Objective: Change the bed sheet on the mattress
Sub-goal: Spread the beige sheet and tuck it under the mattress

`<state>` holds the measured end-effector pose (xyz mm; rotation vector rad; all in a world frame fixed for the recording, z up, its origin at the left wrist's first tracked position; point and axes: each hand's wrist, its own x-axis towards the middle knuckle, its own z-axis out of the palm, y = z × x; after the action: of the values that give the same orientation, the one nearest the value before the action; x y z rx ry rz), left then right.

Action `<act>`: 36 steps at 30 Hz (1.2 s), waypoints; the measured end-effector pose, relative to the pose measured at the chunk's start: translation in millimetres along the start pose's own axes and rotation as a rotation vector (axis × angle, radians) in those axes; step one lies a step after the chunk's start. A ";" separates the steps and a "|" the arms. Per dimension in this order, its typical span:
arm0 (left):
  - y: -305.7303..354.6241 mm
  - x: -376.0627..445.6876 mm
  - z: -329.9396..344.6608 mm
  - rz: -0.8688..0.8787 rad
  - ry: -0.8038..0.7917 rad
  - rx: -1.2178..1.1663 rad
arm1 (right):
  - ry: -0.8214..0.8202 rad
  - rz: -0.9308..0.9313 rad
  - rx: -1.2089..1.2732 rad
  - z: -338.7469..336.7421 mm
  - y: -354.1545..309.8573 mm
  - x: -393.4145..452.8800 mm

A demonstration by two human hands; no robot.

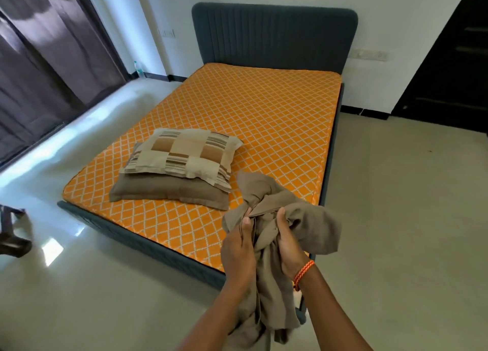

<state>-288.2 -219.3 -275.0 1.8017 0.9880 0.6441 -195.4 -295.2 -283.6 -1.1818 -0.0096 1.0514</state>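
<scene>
The orange mattress [253, 118] with a white diamond pattern lies bare on a dark blue-grey bed frame [148, 241]. Two pillows are stacked near its foot end: a checked beige pillow [184, 155] on top of a plain brown pillow [169, 189]. I stand at the bed's near right corner with a bunched taupe bed sheet [303, 218] held in front of me. My left hand [239, 250] grips the sheet's folds on one side. My right hand [287, 245], with an orange thread at the wrist, grips it on the other. The rest of the sheet hangs down between my forearms.
A padded headboard [274, 33] stands against the far wall. Dark curtains [45, 68] cover the window on the left, with a bottle [138, 69] on the floor near them. A dark door [454, 68] is at the right. A dark stool [12, 232] sits at the left edge. Glossy tile floor surrounds the bed.
</scene>
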 end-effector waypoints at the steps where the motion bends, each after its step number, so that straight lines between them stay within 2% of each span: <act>1: 11.1 -6.5 18.6 -0.003 0.018 0.004 | 0.003 0.000 -0.005 -20.1 -8.6 -1.1; 8: 76.1 -23.6 147.4 -0.112 0.167 -0.078 | -0.022 -0.007 -0.039 -147.0 -84.9 -6.3; 16: 147.5 -21.9 229.8 -0.466 0.214 -0.468 | -0.039 -0.014 0.004 -231.5 -172.1 -19.5; 25: 167.0 18.0 301.6 -0.473 0.302 -0.446 | -0.018 -0.041 0.029 -270.6 -217.4 18.1; 28: 173.2 37.0 335.2 -0.483 0.334 -0.489 | 0.083 -0.068 -0.047 -296.4 -228.0 48.2; 36: 183.7 151.9 417.7 -0.521 0.358 -0.580 | 0.116 -0.105 -0.345 -328.5 -291.5 168.9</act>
<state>178.6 -335.1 -278.7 0.8884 1.2835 0.8251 257.4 -423.1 -291.6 -1.5356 -0.1666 0.9089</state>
